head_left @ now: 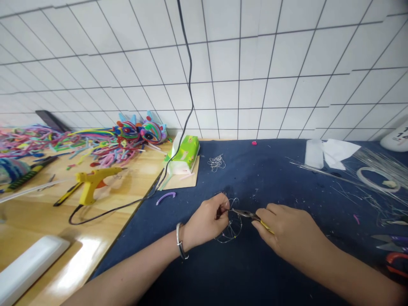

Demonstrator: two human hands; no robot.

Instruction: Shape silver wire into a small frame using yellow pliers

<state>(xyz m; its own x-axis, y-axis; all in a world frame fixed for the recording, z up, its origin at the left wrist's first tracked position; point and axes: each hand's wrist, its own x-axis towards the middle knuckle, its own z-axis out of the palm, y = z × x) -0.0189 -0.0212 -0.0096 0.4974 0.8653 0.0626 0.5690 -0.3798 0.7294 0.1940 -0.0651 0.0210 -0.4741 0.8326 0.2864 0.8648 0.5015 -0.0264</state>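
Note:
My left hand (208, 216) is closed, its thumb and fingers pinching a thin wire frame (235, 231) bent into a rounded, wheel-like shape with loops on top. Small coloured specks dot the frame's lower edge. In my right hand (283, 225) are long-nose pliers (247, 213) with a yellow handle, the fingers wrapped round the grips. The pliers' tip points left and meets the wire close to my left fingertips. Whether the jaws grip the wire is too small to tell. My left fingers partly hide the frame.
On the wooden table at left lie a yellow glue gun (92, 182), a utility knife (67, 194) and coloured pipe cleaners (111, 153). A black cable (190, 76) hangs near a green tissue pack (186, 153). Bent wires (216, 162), straight wires (379, 165) and scissors (390, 243) rest on the dark cloth.

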